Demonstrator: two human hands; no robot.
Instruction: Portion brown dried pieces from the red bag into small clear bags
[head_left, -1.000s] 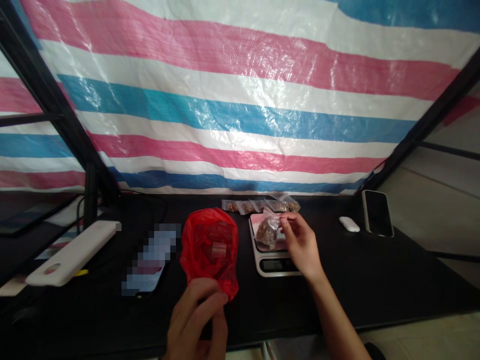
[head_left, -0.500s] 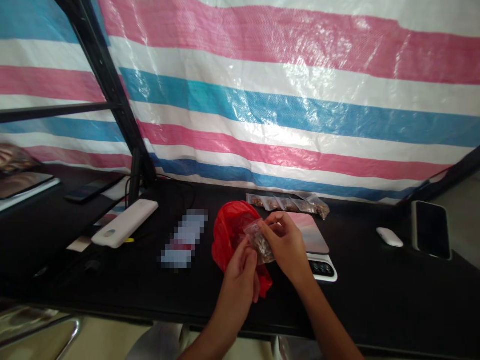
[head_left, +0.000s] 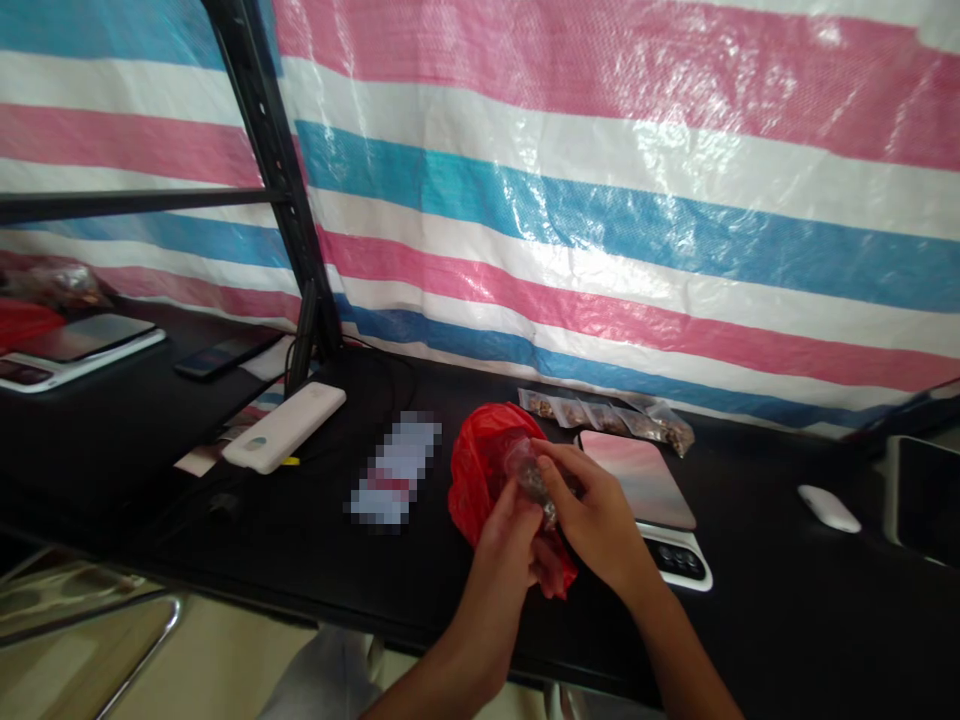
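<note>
A striped tarpaulin (head_left: pixel 600 200) in pink, white and blue closes the back of the scene, and a black table (head_left: pixel 787 620) runs across the foreground below it. On the table, right of centre, sits a digital scale (head_left: pixel 645 490) with a bare pink platter, its display end turned toward the person. A crumpled red plastic bag (head_left: pixel 480 460) lies just left of the scale, and a row of small filled packets (head_left: pixel 607 415) lies along the scale's far edge, at the foot of the tarpaulin. Farther left rest a white power bank (head_left: pixel 285 428) and a blurred flat item; farther right, a small white case (head_left: pixel 829 508). The left hand (head_left: pixel 510 550) and the right hand (head_left: pixel 600 515) meet in front of the red plastic bag, fingertips drawn together and pinching a small clear pouch (head_left: pixel 529 475) of brown contents between them. The pouch is held above the table, against the near right flank of the red bag and just left of the scale platter. Its long axis cannot be read with confidence, since fingers cover much of it; the visible part runs from upper left to lower right. Both hands touch the pouch, the right from the scale side and the left from below.
</note>
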